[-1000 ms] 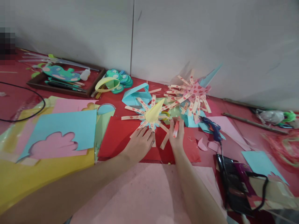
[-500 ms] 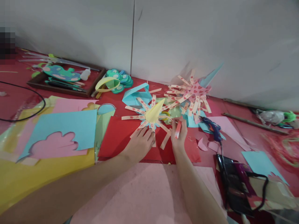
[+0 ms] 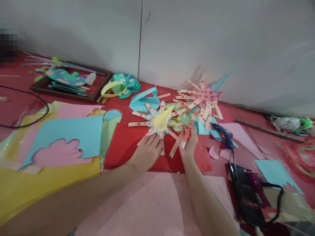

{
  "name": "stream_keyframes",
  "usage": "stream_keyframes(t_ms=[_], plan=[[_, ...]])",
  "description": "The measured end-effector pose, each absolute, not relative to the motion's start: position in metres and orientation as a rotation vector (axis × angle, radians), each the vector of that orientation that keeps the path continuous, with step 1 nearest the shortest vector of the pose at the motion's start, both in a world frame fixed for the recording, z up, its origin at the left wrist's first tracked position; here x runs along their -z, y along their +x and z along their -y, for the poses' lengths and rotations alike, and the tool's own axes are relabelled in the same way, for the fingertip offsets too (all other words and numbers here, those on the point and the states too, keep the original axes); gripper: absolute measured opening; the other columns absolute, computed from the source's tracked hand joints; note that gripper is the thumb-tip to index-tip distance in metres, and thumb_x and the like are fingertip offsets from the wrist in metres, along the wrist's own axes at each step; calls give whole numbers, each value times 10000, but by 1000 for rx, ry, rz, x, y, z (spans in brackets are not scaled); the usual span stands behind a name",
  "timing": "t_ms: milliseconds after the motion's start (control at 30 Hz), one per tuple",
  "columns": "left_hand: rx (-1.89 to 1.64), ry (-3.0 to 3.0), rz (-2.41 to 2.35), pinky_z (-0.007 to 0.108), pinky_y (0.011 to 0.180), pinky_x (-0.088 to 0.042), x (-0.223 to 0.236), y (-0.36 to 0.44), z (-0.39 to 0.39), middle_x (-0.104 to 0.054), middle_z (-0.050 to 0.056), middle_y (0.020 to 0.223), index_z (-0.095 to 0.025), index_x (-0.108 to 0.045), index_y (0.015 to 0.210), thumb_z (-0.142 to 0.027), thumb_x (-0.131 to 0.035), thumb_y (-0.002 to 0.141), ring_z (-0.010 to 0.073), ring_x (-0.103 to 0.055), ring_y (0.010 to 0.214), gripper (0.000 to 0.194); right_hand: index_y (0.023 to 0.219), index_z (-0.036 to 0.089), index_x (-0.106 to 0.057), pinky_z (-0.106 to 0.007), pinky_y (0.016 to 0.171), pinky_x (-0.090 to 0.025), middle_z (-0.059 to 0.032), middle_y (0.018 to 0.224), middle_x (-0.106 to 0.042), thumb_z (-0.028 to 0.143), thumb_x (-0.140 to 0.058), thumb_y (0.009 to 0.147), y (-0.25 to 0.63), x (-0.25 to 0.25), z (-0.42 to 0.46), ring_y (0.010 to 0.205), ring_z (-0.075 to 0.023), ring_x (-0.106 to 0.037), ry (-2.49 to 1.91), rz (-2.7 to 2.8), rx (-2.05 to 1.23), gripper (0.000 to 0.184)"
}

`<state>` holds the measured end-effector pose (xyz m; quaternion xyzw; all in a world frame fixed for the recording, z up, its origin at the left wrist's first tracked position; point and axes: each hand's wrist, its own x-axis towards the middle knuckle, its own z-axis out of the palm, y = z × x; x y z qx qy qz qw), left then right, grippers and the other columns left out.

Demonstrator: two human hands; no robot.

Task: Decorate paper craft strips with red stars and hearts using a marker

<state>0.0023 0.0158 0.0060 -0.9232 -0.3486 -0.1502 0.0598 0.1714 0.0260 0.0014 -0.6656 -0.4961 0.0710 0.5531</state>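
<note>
Cream, red-lettered paper strips [image 3: 141, 124], fanned across the far edge of the flat red sheet [image 3: 117, 149], were touched by the left hand's [image 3: 148, 150] unclenched fingers, while a slim coral pen [image 3: 185, 137] was grasped by the right hand [image 3: 191, 145].

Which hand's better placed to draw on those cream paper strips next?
Probably your right hand: it grips the slim orange-red pen beside the cream paper strips. Your left hand rests on lower strips of the yellow-coned, light-blue paper flower.

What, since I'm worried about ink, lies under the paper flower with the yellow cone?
A red sheet shows beneath the lower strips of the paper flower. Whatever lies directly under its middle is covered, and the left hand hides some of the sheet.
</note>
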Motion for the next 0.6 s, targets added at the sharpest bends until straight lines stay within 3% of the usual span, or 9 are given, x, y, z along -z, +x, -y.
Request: stream_keyframes(t_ms=[133, 600], plan=[[404, -2765, 1052, 345, 751, -457, -7, 2, -14, -617, 90, 1063, -128, -574, 1042, -186, -381, 869, 206, -575, 914, 265, 819, 183, -536, -308, 703, -430, -33, 808, -550, 199, -453, 793, 170, 0, -26, 766, -152, -529, -1583, 1213, -54, 88], [474, -2672, 1116, 360, 822, -446, -3, 2, -12, -626, 102, 1101, -99, -546, 1106, -226, -362, 880, 230, -561, 1018, 318, 834, 185, -555, -289, 688, -427, -13, 798, -547, 173, -458, 783, 172, 3, -26, 759, -136, -529, -1598, 1211, 14, 110]])
